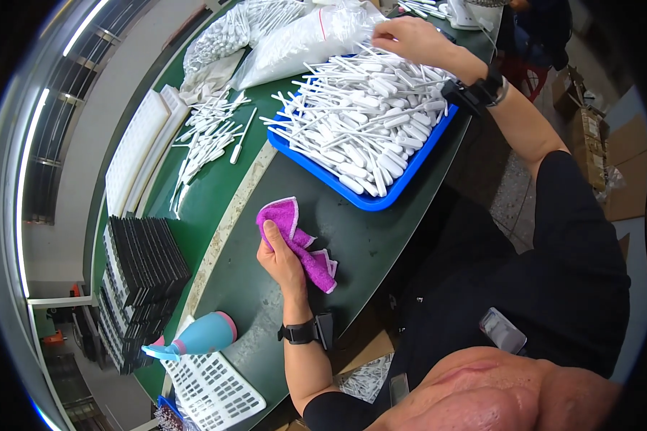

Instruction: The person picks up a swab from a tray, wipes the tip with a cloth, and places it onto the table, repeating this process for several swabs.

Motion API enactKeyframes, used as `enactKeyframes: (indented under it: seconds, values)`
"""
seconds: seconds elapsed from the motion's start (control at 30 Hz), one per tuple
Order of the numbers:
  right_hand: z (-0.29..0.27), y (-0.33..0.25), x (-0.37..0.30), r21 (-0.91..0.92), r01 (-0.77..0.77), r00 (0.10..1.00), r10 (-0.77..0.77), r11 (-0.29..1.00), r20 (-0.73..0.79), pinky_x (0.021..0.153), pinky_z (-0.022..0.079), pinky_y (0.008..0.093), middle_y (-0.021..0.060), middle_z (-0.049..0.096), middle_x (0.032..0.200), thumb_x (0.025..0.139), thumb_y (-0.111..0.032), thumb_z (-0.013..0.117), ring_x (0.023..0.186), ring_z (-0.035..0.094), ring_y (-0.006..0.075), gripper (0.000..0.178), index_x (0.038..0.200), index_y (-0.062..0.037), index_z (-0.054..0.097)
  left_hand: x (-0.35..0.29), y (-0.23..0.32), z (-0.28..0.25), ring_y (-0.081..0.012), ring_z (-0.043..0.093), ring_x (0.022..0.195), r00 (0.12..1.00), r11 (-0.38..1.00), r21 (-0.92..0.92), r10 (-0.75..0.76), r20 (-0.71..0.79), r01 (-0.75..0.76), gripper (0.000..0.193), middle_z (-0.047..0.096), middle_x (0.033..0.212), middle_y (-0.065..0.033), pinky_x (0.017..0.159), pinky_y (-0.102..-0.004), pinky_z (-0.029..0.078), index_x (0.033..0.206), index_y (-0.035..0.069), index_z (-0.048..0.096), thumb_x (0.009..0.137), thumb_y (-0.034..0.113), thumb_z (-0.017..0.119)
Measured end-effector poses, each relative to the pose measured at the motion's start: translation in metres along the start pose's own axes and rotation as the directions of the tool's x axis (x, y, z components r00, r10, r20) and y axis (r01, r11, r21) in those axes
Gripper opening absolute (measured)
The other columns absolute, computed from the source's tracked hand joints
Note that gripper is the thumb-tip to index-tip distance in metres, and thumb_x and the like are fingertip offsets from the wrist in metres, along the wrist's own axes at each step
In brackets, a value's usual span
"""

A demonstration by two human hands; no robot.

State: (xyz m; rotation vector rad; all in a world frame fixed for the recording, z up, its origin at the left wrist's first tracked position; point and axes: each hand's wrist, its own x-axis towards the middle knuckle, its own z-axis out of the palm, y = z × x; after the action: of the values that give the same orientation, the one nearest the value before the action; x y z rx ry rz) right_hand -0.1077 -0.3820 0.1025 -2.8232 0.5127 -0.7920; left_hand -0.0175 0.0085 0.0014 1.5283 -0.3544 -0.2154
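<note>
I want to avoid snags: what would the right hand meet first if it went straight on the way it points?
Probably the bag, left of the right hand, though depth is hard to judge.

Crumpled magenta fabric cloth (pixel 313 264) (white-edged); slim white sticks (pixel 366 108); rectangular blue plastic tray (pixel 374 205) at the near edge of the green table (pixel 370 248).

Left hand (pixel 282 261) grips — right hand (pixel 408 39) reaches forward.
</note>
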Motion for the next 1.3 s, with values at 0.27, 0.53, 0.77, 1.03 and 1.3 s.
enactKeyframes:
  seconds: [0.27,0.53,0.77,1.03,1.3]
  values:
    - [0.0,0.006,-0.031,-0.156,-0.138,0.94,0.179,0.978,0.29,0.064,0.046,0.0339,0.0075,0.063,0.076,0.083,-0.039,0.063,0.072,0.061,0.0231,0.032,0.085,-0.0071,0.059,0.003,0.0,-0.001,-0.0055,0.047,0.051,1.0,1.0,0.024,0.004,0.016,-0.004,0.046,0.056,0.06,0.0005,0.046,-0.0219,0.037,0.073,0.003,0.062,0.098,0.038,0.046]
    - [-0.008,0.01,-0.038,-0.035,-0.223,0.917,0.222,0.974,0.331,0.063,0.046,0.0327,0.0064,0.062,0.074,0.084,-0.032,0.061,0.068,0.059,0.0205,0.027,0.084,-0.0058,0.058,0.001,-0.001,-0.003,-0.0062,0.048,0.051,1.0,0.999,0.04,0.006,0.01,-0.007,0.047,0.058,0.061,-0.0003,0.046,-0.0216,0.037,0.075,0.003,0.062,0.097,0.042,0.046]
    - [-0.018,0.008,-0.043,-0.023,-0.182,0.933,0.18,0.983,0.31,0.063,0.046,0.033,0.007,0.063,0.074,0.084,-0.029,0.061,0.069,0.059,0.0213,0.024,0.086,-0.0053,0.058,0.001,0.001,0.004,-0.0049,0.046,0.051,0.999,1.0,0.016,0.015,0.031,-0.016,0.044,0.055,0.06,0.0018,0.047,-0.0215,0.037,0.073,0.004,0.062,0.099,0.036,0.046]
    - [0.004,-0.01,-0.027,-0.073,0.09,0.983,-0.076,0.993,0.169,0.063,0.046,0.0351,0.0108,0.062,0.075,0.085,-0.029,0.061,0.07,0.06,0.0256,0.025,0.09,-0.0047,0.059,0.007,-0.002,-0.005,-0.0028,0.041,0.055,1.0,0.996,0.082,0.03,0.007,-0.031,0.04,0.05,0.06,0.0056,0.048,-0.0219,0.033,0.073,0.003,0.061,0.099,0.032,0.048]
    - [0.061,-0.197,0.083,0.173,0.67,0.717,-0.69,0.722,0.1,0.065,0.048,0.0389,0.0139,0.062,0.074,0.082,-0.018,0.057,0.071,0.061,0.031,0.016,0.085,-0.0034,0.062,0.003,0.01,-0.006,-0.0144,0.052,0.048,0.979,0.964,-0.181,-0.18,0.096,0.195,0.067,0.057,0.06,-0.0058,0.045,-0.0267,0.044,0.077,0.001,0.061,0.098,0.055,0.027]
